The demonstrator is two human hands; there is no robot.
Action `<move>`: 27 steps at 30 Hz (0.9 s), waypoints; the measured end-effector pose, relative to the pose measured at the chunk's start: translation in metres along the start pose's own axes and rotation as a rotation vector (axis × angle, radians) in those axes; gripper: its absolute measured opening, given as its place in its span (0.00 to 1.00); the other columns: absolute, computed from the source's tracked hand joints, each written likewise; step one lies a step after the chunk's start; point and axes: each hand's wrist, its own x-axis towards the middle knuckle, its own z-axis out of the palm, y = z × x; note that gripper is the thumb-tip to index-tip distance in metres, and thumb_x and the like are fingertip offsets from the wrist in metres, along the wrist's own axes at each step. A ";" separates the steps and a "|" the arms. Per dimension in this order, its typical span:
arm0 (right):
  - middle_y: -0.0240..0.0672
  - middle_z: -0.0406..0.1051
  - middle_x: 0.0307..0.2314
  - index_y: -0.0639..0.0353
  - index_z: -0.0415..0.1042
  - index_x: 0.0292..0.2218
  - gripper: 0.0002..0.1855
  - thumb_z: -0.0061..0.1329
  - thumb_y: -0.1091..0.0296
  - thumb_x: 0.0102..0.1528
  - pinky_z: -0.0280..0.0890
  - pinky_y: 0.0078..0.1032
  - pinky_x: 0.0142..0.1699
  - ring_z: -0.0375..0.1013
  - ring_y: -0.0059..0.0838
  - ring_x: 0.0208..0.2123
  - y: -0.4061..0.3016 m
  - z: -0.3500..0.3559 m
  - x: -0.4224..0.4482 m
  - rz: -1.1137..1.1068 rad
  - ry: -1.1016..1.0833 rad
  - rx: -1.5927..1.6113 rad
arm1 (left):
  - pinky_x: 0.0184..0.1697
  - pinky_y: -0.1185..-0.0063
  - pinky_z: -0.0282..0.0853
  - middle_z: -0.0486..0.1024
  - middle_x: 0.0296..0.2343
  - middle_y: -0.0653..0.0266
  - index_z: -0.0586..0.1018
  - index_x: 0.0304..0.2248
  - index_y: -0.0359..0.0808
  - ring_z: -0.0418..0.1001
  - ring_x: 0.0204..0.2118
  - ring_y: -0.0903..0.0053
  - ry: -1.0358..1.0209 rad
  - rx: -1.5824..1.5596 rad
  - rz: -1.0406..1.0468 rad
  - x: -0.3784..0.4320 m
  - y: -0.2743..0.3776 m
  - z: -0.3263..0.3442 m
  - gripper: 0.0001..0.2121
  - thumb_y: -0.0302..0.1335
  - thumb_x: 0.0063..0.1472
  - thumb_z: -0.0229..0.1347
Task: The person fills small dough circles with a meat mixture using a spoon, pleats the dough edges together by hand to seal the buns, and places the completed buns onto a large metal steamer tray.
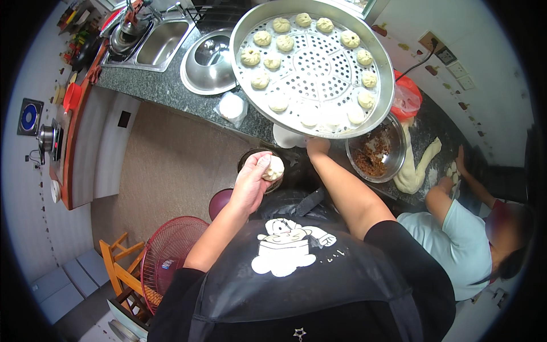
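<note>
A pleated dough bun (274,168) rests in my left hand (254,176), thumb on top, over the floor side of the counter edge. My right hand (318,146) reaches under the near rim of a large round metal steamer tray (386,98); the tray hides its fingers, so its grip cannot be seen. Several pleated buns (284,42) lie around the perforated tray, which looks raised above the counter. A pale flat round thing (289,137) shows beside my right hand, partly under the tray. Right of that hand stands a metal bowl (401,156) of brown minced filling (372,162).
A long dough strip (408,179) lies on the granite counter (162,87). At right, a co-worker's hands (446,184) are at small dough pieces (454,173). A metal lid (209,81) and a sink (164,42) are at upper left. A red fan (171,252) stands lower left.
</note>
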 end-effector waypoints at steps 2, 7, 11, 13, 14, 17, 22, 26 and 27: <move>0.40 0.70 0.53 0.59 0.73 0.51 0.26 0.48 0.50 0.59 0.58 0.32 0.61 0.66 0.41 0.56 -0.003 -0.002 -0.001 -0.013 -0.086 -0.013 | 0.51 0.69 0.71 0.73 0.41 0.59 0.69 0.49 0.33 0.74 0.44 0.73 -0.015 0.007 -0.002 0.004 0.002 0.002 0.15 0.35 0.71 0.47; 0.50 0.76 0.38 0.62 0.79 0.39 0.17 0.51 0.57 0.56 0.68 0.39 0.49 0.74 0.51 0.43 0.000 -0.010 -0.009 -0.086 0.028 0.003 | 0.50 0.71 0.72 0.74 0.42 0.59 0.69 0.49 0.32 0.74 0.45 0.74 -0.062 -0.044 -0.033 0.008 0.015 0.007 0.15 0.32 0.68 0.51; 0.43 0.78 0.25 0.63 0.79 0.31 0.12 0.52 0.63 0.53 0.70 0.34 0.38 0.77 0.44 0.28 0.000 -0.054 -0.039 -0.104 0.020 0.054 | 0.48 0.78 0.73 0.74 0.42 0.60 0.69 0.52 0.32 0.74 0.44 0.77 -0.035 0.174 0.025 0.008 0.036 0.009 0.19 0.25 0.63 0.57; 0.42 0.75 0.17 0.63 0.79 0.29 0.14 0.51 0.60 0.52 0.69 0.32 0.30 0.76 0.36 0.20 -0.012 -0.096 -0.065 -0.001 -0.222 0.224 | 0.48 0.79 0.73 0.74 0.43 0.61 0.68 0.53 0.32 0.74 0.44 0.77 -0.075 0.213 0.023 0.008 0.048 0.004 0.20 0.25 0.63 0.57; 0.37 0.73 0.14 0.65 0.79 0.27 0.13 0.54 0.61 0.51 0.66 0.25 0.24 0.71 0.24 0.14 -0.013 -0.113 -0.077 -0.028 -0.258 0.277 | 0.48 0.79 0.72 0.73 0.43 0.62 0.68 0.54 0.33 0.74 0.44 0.78 -0.121 0.258 0.011 0.010 0.055 0.001 0.22 0.25 0.63 0.58; 0.33 0.75 0.18 0.67 0.78 0.29 0.07 0.58 0.71 0.52 0.65 0.18 0.24 0.70 0.17 0.17 -0.021 -0.165 -0.101 0.056 -0.536 0.510 | 0.46 0.81 0.72 0.74 0.42 0.65 0.66 0.56 0.33 0.75 0.43 0.80 -0.208 0.402 -0.039 0.012 0.075 -0.003 0.25 0.25 0.62 0.59; 0.33 0.75 0.21 0.68 0.77 0.30 0.05 0.50 0.76 0.54 0.63 0.16 0.24 0.69 0.17 0.18 -0.095 -0.244 -0.065 0.002 -0.601 0.601 | 0.47 0.80 0.73 0.76 0.42 0.63 0.67 0.54 0.31 0.76 0.43 0.80 -0.275 0.433 -0.029 0.021 0.084 -0.011 0.27 0.21 0.56 0.63; 0.31 0.73 0.20 0.65 0.76 0.30 0.09 0.58 0.68 0.52 0.66 0.18 0.29 0.70 0.20 0.23 -0.148 -0.225 0.033 -0.188 -0.531 0.382 | 0.49 0.79 0.73 0.76 0.42 0.62 0.69 0.51 0.31 0.76 0.43 0.78 -0.236 0.456 -0.001 0.038 0.094 -0.006 0.26 0.19 0.54 0.64; 0.31 0.73 0.21 0.66 0.77 0.30 0.08 0.59 0.69 0.51 0.65 0.19 0.28 0.70 0.19 0.21 -0.146 -0.202 0.062 -0.254 -0.552 0.406 | 0.50 0.78 0.73 0.76 0.41 0.62 0.70 0.50 0.31 0.76 0.43 0.78 -0.228 0.440 0.020 0.040 0.099 0.003 0.25 0.18 0.53 0.64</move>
